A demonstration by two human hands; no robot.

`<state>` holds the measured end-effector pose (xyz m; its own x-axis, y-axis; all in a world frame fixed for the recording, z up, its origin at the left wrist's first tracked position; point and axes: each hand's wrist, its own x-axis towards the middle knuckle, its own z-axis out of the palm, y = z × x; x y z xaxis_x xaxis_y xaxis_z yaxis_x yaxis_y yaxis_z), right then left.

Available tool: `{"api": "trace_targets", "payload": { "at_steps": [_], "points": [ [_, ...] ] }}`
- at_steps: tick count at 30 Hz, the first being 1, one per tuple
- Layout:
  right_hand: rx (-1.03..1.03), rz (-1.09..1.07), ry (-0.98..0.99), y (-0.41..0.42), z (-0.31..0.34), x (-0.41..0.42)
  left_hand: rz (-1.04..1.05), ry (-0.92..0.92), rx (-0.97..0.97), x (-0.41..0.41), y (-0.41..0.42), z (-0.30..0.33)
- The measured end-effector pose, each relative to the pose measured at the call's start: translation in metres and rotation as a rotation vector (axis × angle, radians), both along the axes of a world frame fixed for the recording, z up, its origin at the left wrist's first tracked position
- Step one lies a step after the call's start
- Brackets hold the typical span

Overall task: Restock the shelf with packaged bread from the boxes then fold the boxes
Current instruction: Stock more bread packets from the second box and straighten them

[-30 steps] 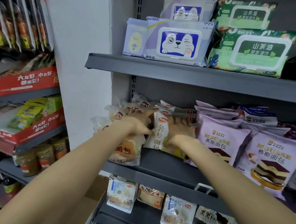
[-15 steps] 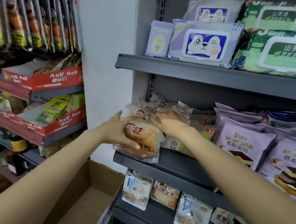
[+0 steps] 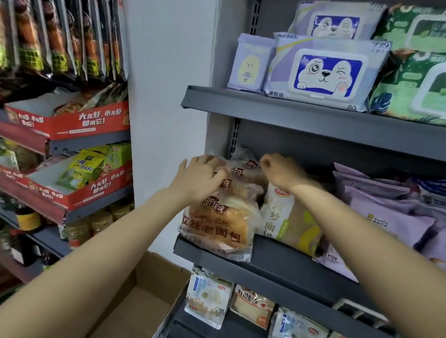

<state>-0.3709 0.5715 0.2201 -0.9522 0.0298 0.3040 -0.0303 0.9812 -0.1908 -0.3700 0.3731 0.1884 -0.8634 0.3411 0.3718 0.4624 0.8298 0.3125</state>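
Clear bread packs with brown labels (image 3: 218, 224) stand in a row at the left end of the grey middle shelf (image 3: 276, 263). My left hand (image 3: 200, 177) lies over the tops of the packs behind the front one, fingers curled onto them. My right hand (image 3: 282, 170) is farther back, fingers pinched on the top of a rear pack in the same row. A white and green bread pack (image 3: 287, 220) leans just right of the row, under my right wrist. An open cardboard box (image 3: 133, 307) sits below the shelf at the bottom centre; it looks empty inside.
Purple mousse bread packs (image 3: 387, 220) fill the shelf to the right. Wet-wipe packs (image 3: 326, 73) lie on the shelf above. More small bread packs (image 3: 207, 299) hang on the lower shelf. Red display trays of snacks (image 3: 69, 123) stand on the left rack beyond a white pillar (image 3: 164, 85).
My view has shifted left and closer. My left hand moved from the front pack's side up onto the row's tops. My right hand reached farther back along the row.
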Motion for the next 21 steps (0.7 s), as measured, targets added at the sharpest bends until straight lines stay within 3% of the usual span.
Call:
{"api": "trace_targets", "payload": {
  "at_steps": [8,15,21],
  "points": [
    [-0.076,0.039,-0.367,0.004,0.001,-0.056,-0.041,-0.277,-0.36,-0.075,0.041,0.003],
    [-0.012,0.053,-0.53,-0.02,0.003,-0.084,-0.059,-0.171,-0.457,-0.085,0.039,-0.014],
    [-0.002,0.142,-0.474,-0.037,-0.006,-0.098,-0.054,-0.147,-0.469,-0.079,0.037,-0.011]
  ]
}}
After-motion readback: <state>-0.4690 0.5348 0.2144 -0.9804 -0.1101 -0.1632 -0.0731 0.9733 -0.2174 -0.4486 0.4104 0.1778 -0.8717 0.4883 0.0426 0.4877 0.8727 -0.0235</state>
